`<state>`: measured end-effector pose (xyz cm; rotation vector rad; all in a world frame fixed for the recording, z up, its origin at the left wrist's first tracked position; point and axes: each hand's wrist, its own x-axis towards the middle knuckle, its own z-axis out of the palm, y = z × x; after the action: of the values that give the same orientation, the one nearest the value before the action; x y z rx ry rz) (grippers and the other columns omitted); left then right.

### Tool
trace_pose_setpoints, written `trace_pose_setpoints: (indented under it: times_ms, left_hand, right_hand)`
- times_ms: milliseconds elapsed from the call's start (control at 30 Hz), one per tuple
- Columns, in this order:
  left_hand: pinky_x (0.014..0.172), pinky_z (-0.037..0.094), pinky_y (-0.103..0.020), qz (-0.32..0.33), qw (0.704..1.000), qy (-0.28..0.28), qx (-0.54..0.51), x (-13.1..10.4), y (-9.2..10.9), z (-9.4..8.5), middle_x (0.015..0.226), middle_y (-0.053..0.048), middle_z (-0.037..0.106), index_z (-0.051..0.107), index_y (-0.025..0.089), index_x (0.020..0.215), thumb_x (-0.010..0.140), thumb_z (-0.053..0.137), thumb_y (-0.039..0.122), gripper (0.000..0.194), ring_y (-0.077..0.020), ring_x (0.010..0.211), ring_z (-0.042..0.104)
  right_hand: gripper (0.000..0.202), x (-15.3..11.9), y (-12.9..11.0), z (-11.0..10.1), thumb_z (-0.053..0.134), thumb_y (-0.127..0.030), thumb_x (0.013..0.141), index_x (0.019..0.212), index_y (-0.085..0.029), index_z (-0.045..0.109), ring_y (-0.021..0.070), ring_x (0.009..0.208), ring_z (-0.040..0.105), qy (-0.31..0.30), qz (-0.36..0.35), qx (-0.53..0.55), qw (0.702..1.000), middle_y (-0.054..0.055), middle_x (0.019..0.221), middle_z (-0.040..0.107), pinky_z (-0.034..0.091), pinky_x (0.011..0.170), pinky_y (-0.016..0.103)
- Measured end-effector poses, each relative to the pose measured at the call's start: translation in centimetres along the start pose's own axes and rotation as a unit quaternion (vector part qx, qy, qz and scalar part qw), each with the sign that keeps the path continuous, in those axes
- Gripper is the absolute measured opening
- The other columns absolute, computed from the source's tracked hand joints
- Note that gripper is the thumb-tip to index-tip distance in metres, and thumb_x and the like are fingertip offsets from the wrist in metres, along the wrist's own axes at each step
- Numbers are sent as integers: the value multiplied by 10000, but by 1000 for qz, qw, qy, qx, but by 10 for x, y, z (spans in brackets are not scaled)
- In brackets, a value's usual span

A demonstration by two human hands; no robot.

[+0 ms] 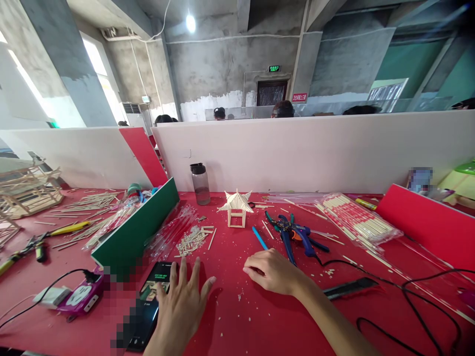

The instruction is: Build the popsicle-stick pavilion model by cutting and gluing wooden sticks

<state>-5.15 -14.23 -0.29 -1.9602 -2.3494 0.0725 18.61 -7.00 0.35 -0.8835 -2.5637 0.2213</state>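
Observation:
My left hand [181, 301] hangs palm down with its fingers spread, partly over a black phone [150, 309] with a lit screen. It holds nothing. My right hand [272, 272] is loosely curled at mid-table; its palm side is hidden. A slim blue stick-like thing [259, 237] shows just beyond its knuckles, and I cannot tell whether the hand grips it. Past both hands stands a small pavilion model [236, 207] of pale wooden sticks, upright, with a flared roof. Blue-handled pliers [287, 230] and a blue glue gun [306, 237] lie to its right.
Cut stick pieces [193, 241] and clear plastic wrappers [172, 230] lie left of the model, near a water bottle [201, 184]. Packed sticks [358, 217] lie right. A black cable [371, 268] crosses the right side. Green [139, 230] and red [430, 222] dividers flank the space.

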Motion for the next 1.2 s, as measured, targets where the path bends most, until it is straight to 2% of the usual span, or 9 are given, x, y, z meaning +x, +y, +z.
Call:
trace_pose_setpoints:
  times_ms: [333,433,600,867,967,1033,1067,1133,1200]
  left_hand:
    - [1036,309,-665,-9,1000,-18,-1,-1,0,-2,1561,-159,286,335,239,1490,954,339,532,611,-397,1428,246]
    - [1030,318,-666,-6,1000,-5,-5,0,-3,1,1556,-162,297,356,235,1482,946,348,543,618,-405,1423,252]
    - [1083,253,-655,53,997,49,-14,0,-3,-1,1506,-141,403,455,251,1430,946,366,514,558,-390,1424,263]
    - [1118,241,-611,131,987,42,-83,4,25,-8,1508,-128,404,482,252,1412,941,390,509,545,-377,1424,273]
    - [1101,303,-549,158,980,50,-106,11,38,-20,1470,-122,461,526,248,1367,939,421,445,483,-357,1393,342]
    - [1048,374,-466,173,974,65,-128,20,42,-36,1357,-122,574,586,232,1276,947,410,376,399,-318,1294,479]
    - [982,422,-405,181,970,74,-147,26,43,-45,1234,-109,653,621,231,1192,958,386,342,349,-278,1167,581]
    - [799,466,-314,159,964,97,-188,42,41,-64,1032,-77,715,637,236,1076,969,354,324,315,-223,913,668]
    - [712,447,-285,121,954,146,-231,64,38,-79,969,-55,720,627,249,1030,963,373,336,276,-217,841,666]
  right_hand:
    - [270,0,0,0,448,-250,961,730,-201,577,125,615,541,-7,-1,-1,1000,-15,660,616,304,612,244]
    - [276,0,0,0,443,-252,963,729,-201,579,126,616,542,-8,-2,-2,1000,-14,661,617,304,610,245]
    - [271,-1,1,1,443,-260,965,743,-204,588,129,629,553,-10,4,-4,1000,-12,672,628,309,618,245]
    - [275,1,-1,-1,438,-272,969,755,-207,597,132,639,565,-14,4,-11,1000,-10,682,638,311,616,252]
    - [259,1,-2,-3,447,-276,966,770,-206,601,137,653,578,-21,12,-9,1000,-6,703,652,310,616,256]
    - [251,1,-2,-3,452,-276,964,782,-203,609,141,662,584,-24,15,-3,1000,1,721,663,309,617,259]
    - [255,0,-2,-3,452,-276,963,781,-201,613,142,662,585,-24,17,0,1000,3,724,666,307,617,261]
    - [268,0,-1,-2,448,-277,965,772,-199,617,142,661,583,-22,22,3,999,3,719,665,301,615,263]
    - [278,0,1,-1,446,-279,967,760,-199,614,138,659,579,-22,26,3,999,-2,711,660,294,610,260]
